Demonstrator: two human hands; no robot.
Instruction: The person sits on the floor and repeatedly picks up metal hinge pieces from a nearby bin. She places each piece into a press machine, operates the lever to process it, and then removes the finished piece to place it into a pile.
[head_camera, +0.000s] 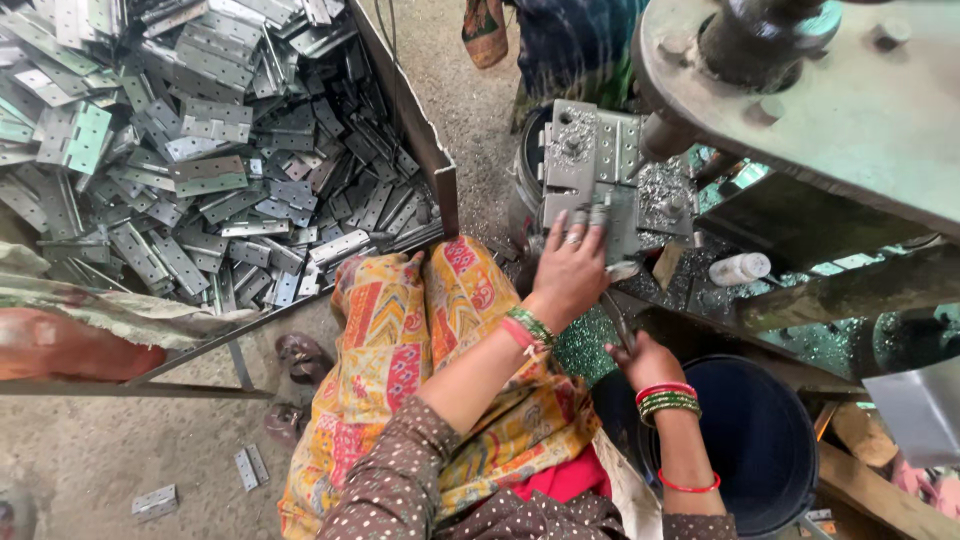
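Here the left hand (572, 262) presses flat on a metal hinge plate (590, 165) at frame centre, steadying it under the press (800, 90), while the right hand (640, 358) is clenched round a thin lever (616, 318) lower right, hinge pile (190, 140) upper left

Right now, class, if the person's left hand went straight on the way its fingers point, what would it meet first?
The left hand already rests its fingertips on the grey perforated metal plate on the press bed; straight on, it would likely slide further over that plate, though depth is unclear.
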